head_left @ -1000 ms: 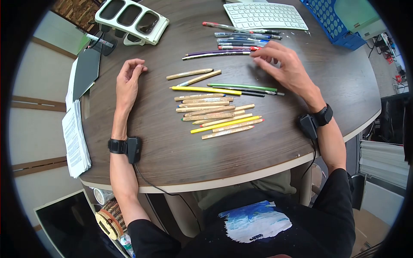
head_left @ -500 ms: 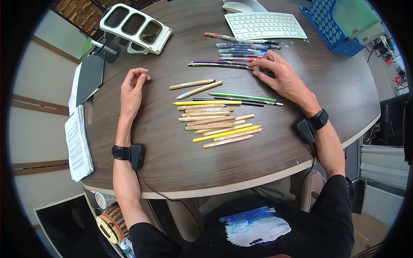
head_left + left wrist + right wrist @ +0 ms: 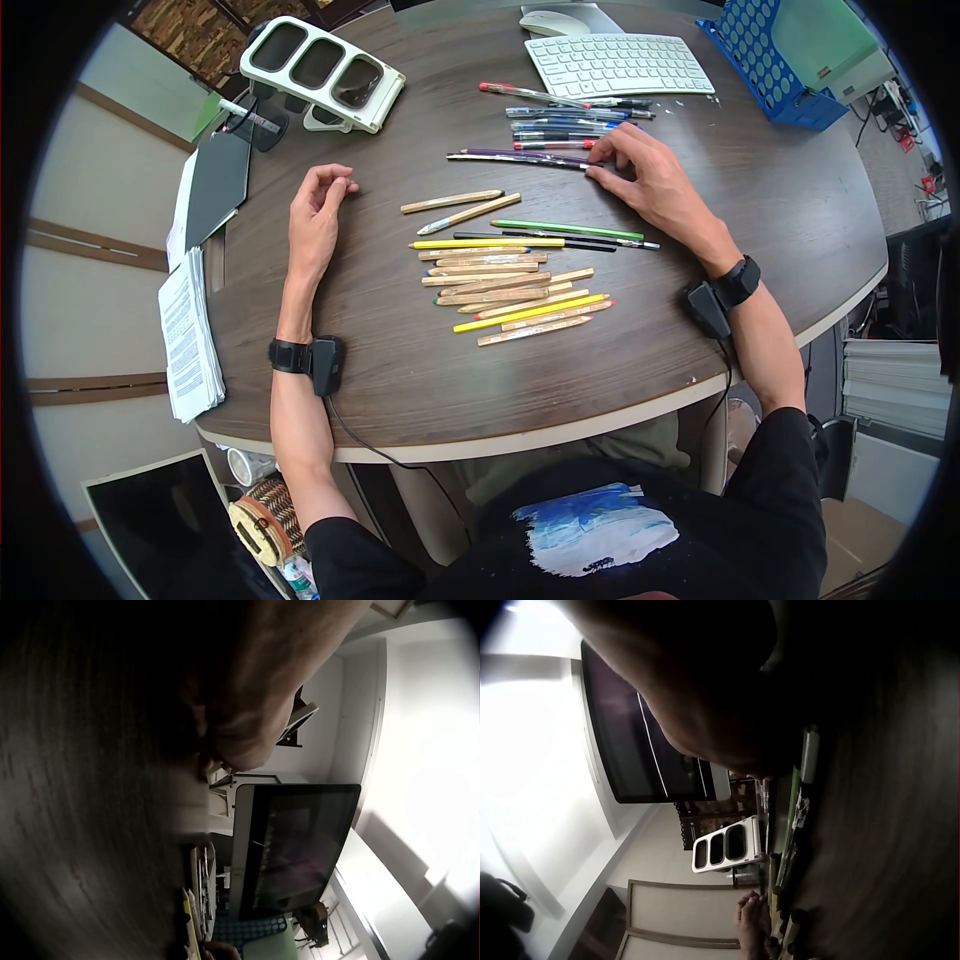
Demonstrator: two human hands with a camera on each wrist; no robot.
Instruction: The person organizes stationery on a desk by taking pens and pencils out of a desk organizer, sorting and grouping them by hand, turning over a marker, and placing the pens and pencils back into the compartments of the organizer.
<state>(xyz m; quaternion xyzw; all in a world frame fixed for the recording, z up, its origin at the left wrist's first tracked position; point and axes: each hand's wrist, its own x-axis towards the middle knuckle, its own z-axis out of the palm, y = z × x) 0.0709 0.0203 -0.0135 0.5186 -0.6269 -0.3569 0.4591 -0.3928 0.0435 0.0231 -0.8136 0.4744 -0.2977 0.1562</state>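
Observation:
In the head view, my right hand (image 3: pixel 655 185) holds the right ends of the thin purple pencils (image 3: pixel 520 158) between thumb and fingers. Just beyond them lie several pens (image 3: pixel 565 113). Nearer me are a green pencil (image 3: pixel 565 229), dark ones beside it, and a stack of wooden pencils (image 3: pixel 495 281) with yellow ones (image 3: pixel 530 313). Two short wooden pencils (image 3: pixel 452 201) lie apart on the left. My left hand (image 3: pixel 318 220) rests left of them, fingers loosely curled, holding nothing. Both wrist views are dark around the near hand.
A white three-slot holder (image 3: pixel 325 75) and a dark cup (image 3: pixel 262 128) stand at the back left, papers (image 3: pixel 190 335) at the left edge. A white keyboard (image 3: pixel 620 65), a mouse (image 3: pixel 553 23) and a blue basket (image 3: pixel 775 70) are at the back and right.
My right thumb and fingers have closed on the purple pencils' ends, and these have shifted slightly right and closer to the pens. The head view has tilted; my left hand stays idle.

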